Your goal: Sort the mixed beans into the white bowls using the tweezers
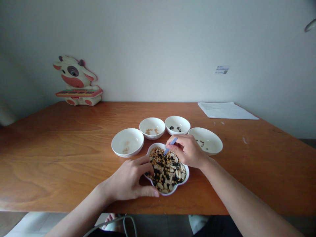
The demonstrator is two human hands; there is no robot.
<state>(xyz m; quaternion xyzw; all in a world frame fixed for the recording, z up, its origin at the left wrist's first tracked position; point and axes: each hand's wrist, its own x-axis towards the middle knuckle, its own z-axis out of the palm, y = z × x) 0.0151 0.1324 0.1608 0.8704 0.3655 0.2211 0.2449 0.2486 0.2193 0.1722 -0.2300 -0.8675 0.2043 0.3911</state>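
Note:
A white flower-shaped bowl [187, 176] near the table's front holds a mix of peanut halves [181, 173], yellow beans or grains [158, 154] and dark seeds [156, 179]. My left hand [130, 179] grips its left side, with fingers over the rim and the thumb along the front edge. My right hand [189, 149] is closed around lilac tweezers [170, 147], whose tips point down into the mix at the bowl's far side. Whether anything is between the tips is too small to tell.
Behind stand white bowls in an arc: one with pale pieces [118, 138], one with yellowish pieces [158, 122], one with black beans [181, 120], one with small brown bits [214, 141]. A cow toy [79, 82] and papers [227, 110] sit at the table's [61, 158] back.

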